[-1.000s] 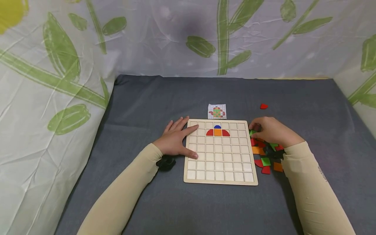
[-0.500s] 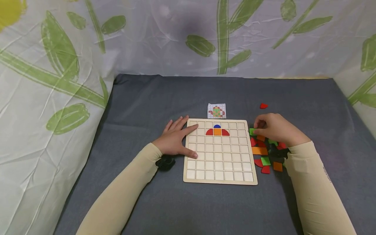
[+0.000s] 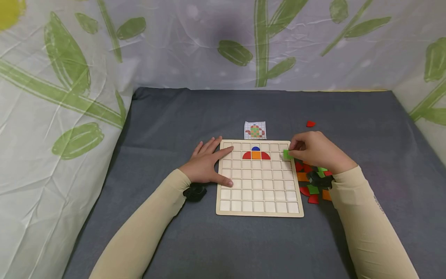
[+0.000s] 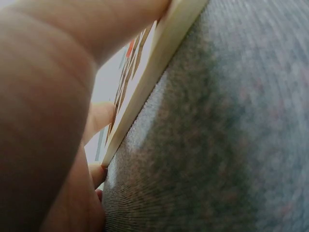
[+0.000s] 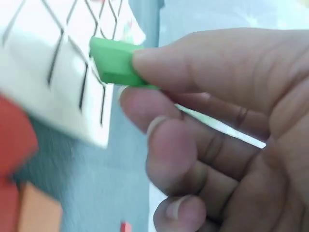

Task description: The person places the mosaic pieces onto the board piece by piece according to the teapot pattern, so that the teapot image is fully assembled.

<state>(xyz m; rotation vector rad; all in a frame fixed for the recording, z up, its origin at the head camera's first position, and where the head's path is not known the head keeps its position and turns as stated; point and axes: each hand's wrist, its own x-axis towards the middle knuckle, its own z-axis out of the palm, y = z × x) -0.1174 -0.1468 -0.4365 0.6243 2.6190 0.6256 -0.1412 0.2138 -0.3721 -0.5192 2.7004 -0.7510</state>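
- Left hand (image 3: 205, 166), fingers spread, is resting on gridded wooden board (image 3: 258, 195).
- Right hand (image 3: 316, 150) is pinching a green, straight-edged tile (image 5: 113, 62).
- Tile is shifting leftward over board's edge.

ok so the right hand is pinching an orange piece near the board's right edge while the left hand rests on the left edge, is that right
Not the colour: the right hand pinches a green piece, as the right wrist view shows. It is near the board's right edge, and the left hand rests on the left edge.
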